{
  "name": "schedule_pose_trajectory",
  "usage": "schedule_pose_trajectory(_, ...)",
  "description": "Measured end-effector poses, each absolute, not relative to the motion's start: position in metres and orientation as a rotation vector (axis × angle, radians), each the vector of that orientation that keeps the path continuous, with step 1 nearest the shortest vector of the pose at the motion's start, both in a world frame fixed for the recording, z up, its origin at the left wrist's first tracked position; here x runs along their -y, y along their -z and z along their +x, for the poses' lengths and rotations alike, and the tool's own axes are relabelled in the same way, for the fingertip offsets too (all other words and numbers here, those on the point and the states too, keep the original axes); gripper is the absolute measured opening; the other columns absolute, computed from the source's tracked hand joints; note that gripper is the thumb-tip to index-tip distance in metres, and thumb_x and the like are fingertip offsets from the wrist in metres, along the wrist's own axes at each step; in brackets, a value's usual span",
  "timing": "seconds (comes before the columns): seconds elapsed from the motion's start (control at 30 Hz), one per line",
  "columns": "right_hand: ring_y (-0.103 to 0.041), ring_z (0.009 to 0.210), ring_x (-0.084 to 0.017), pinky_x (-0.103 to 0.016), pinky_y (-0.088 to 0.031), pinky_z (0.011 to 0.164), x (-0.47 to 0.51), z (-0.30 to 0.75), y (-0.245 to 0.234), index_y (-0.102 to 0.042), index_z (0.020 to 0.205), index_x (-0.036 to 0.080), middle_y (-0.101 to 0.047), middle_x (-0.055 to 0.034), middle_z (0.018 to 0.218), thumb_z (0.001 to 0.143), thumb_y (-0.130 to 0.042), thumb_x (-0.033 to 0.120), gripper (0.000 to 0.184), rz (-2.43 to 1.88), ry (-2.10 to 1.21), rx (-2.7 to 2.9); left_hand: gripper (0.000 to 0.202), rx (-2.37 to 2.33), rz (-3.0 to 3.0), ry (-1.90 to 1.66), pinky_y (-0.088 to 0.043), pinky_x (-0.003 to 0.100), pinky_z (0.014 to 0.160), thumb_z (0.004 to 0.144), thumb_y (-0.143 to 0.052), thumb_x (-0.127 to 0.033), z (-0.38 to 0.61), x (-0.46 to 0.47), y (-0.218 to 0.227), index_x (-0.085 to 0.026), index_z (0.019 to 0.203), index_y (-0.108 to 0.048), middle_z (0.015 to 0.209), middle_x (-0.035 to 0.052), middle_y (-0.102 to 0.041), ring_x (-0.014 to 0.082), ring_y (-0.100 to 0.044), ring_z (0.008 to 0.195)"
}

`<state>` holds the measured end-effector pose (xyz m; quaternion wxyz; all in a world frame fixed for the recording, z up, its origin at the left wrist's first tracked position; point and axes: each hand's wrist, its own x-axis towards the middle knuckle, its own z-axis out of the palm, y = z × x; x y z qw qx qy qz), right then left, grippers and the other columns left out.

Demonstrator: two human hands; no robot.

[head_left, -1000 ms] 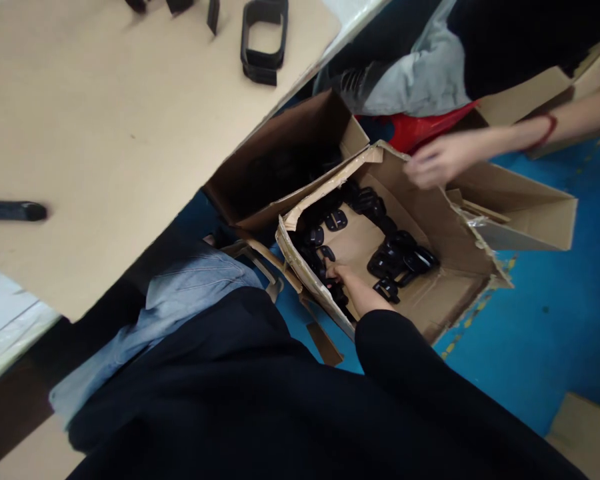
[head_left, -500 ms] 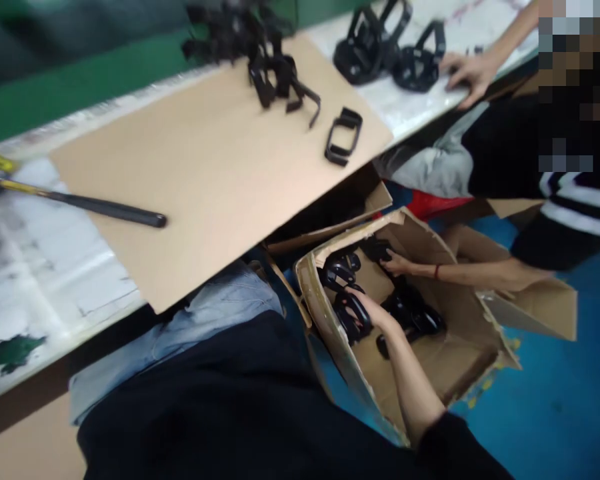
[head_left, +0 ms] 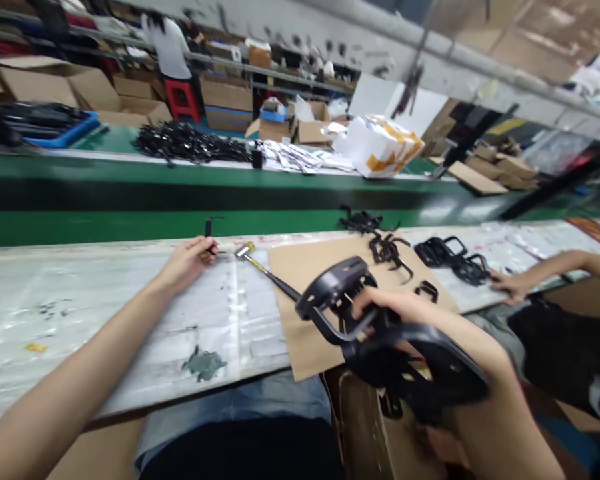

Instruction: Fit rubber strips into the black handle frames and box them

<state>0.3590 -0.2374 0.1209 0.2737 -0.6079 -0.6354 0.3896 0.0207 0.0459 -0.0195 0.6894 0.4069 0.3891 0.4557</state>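
Head — left hand [head_left: 193, 259] far forward

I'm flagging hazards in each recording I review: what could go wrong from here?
The right hand holds a bulky bunch of black parts, so one might slip out. Swung leftward, the bunch could perhaps bump the hammer, whose handle lies on the cardboard sheet. Off to the right, a co-worker's hand is close to other black frames and might knock them.

A red stool [head_left: 181, 97] stands between cardboard boxes [head_left: 227, 92] in the background
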Motion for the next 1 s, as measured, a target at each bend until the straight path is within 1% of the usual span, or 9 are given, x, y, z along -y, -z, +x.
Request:
schedule_pose_trajectory(0.1,-0.063,0.060,-0.018,-0.027,-0.047,0.059,0.129,0.327,-0.142,-0.066,0.112,0.028,-0.068,0.0048,0.070,0.090,-0.057,0.018,0.027,-1.720,-0.980,2.069,0.028,-0.811,0.758,-1.077,-0.042,0.019,0.057,0.080,-0.085,-0.028,0.006,-0.053,0.024,-0.012,0.079,-0.062,0.069,-0.0006,-0.064,0.0065,-0.052,0.058)
schedule_pose_trajectory(0.2,-0.066,0.081,-0.020,-0.026,-0.046,0.072,0.039,0.301,-0.130,-0.061,0.114,0.024,-0.074,-0.0004,0.092,0.086,-0.063,0.014,0.030,-1.868,-0.620,2.349,0.038,-0.777,0.654,-1.129,-0.041,0.019,0.055,0.069,-0.092,-0.036,-0.004,-0.057,0.026,-0.013,0.079,-0.063,0.070,-0.0017,-0.062,0.0054,-0.050,0.055)
schedule_pose_trajectory(0.3,-0.067,0.088,-0.022,-0.027,-0.044,0.075,-0.023,0.285,-0.106,-0.063,0.116,0.021,-0.075,-0.0060,0.098,0.088,-0.065,0.012,0.030,-1.968,-0.527,2.453,0.043,-0.755,0.602,-1.140,-0.040,0.020,0.054,0.063,-0.095,-0.039,-0.007,-0.058,0.028,-0.013,0.079,-0.064,0.070,-0.0015,-0.063,0.0057,-0.050,0.055)
schedule_pose_trajectory(0.5,-0.074,0.094,-0.030,-0.035,-0.051,0.079,-0.053,0.276,-0.083,-0.072,0.119,0.019,-0.066,-0.0189,0.128,0.089,-0.069,0.016,0.031,-2.214,-0.395,2.526,0.043,-0.739,0.580,-1.121,-0.041,0.022,0.056,0.063,-0.097,-0.041,-0.004,-0.057,0.030,-0.013,0.077,-0.066,0.071,0.0003,-0.065,0.0070,-0.052,0.057)
schedule_pose_trajectory(0.67,-0.069,0.116,-0.034,-0.039,-0.052,0.091,-0.033,0.273,-0.098,-0.073,0.121,0.022,-0.044,-0.0171,0.159,0.090,-0.056,0.006,0.039,-2.128,-0.247,2.439,0.044,-0.751,0.566,-1.108,-0.042,0.021,0.057,0.062,-0.097,-0.041,-0.003,-0.058,0.029,-0.013,0.077,-0.067,0.072,0.0005,-0.065,0.0071,-0.052,0.058)
schedule_pose_trajectory(0.77,-0.065,0.117,-0.033,-0.038,-0.049,0.095,-0.026,0.283,-0.113,-0.075,0.107,0.020,-0.064,-0.0155,0.135,0.085,-0.058,0.005,0.031,-2.032,-0.309,2.333,0.044,-0.766,0.567,-1.097,-0.042,0.021,0.057,0.063,-0.097,-0.042,-0.004,-0.058,0.029,-0.013,0.077,-0.068,0.071,0.0008,-0.065,0.0077,-0.052,0.059)
schedule_pose_trajectory(0.87,-0.068,0.090,-0.024,-0.032,-0.051,0.084,-0.023,0.297,-0.126,-0.072,0.094,0.022,-0.072,-0.0055,0.090,0.083,-0.057,0.008,0.023,-1.898,-0.507,2.176,0.043,-0.775,0.596,-1.086,-0.043,0.022,0.058,0.064,-0.097,-0.043,-0.004,-0.055,0.024,-0.012,0.079,-0.071,0.072,0.0016,-0.065,0.0087,-0.053,0.060)
schedule_pose_trajectory(0.93,-0.066,0.079,-0.021,-0.030,-0.052,0.076,-0.023,0.302,-0.128,-0.069,0.093,0.023,-0.071,-0.0023,0.083,0.091,-0.053,0.020,0.017,-1.752,-0.634,2.029,0.045,-0.763,0.647,-1.076,-0.043,0.022,0.059,0.067,-0.095,-0.047,-0.003,-0.050,0.015,-0.011,0.083,-0.074,0.072,0.0026,-0.066,0.0097,-0.054,0.061)
schedule_pose_trajectory(1.0,-0.066,0.074,-0.021,-0.030,-0.054,0.069,-0.026,0.300,-0.123,-0.065,0.093,0.023,-0.071,-0.0031,0.084,0.100,-0.046,0.039,0.026,-1.591,-0.731,1.864,0.051,-0.733,0.707,-1.061,-0.044,0.023,0.060,0.072,-0.092,-0.051,0.000,-0.047,0.000,-0.011,0.101,-0.076,0.073,0.0028,-0.067,0.0104,-0.056,0.062)
